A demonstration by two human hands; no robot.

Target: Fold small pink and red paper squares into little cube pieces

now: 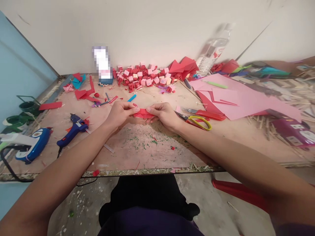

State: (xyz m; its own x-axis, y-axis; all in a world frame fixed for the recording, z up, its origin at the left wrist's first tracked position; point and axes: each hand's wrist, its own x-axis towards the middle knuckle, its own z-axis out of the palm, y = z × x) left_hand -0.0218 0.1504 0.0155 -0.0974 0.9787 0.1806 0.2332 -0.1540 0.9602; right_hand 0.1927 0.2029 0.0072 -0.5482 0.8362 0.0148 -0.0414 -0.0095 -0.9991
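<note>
Between my two hands, just above the worktable (137, 157), is a folded strip of red paper (143, 113). My left hand (120, 114) pinches its left end between thumb and fingers. With its thumb on top, my right hand (162, 115) grips the other end, and some of its fingers are hidden beneath the paper. To the right of that hand lie scissors with yellow handles (200, 122) and a red utility knife (209, 114). A blue stick (132, 98) rests just beyond my left hand.
A pile of small red and pink paper cubes (140, 77) lies at the back, beside a propped phone (102, 62). Pink paper sheets (256, 101) and a leaning plastic bottle (214, 50) are on the right. A blue glue gun (73, 131) lies left.
</note>
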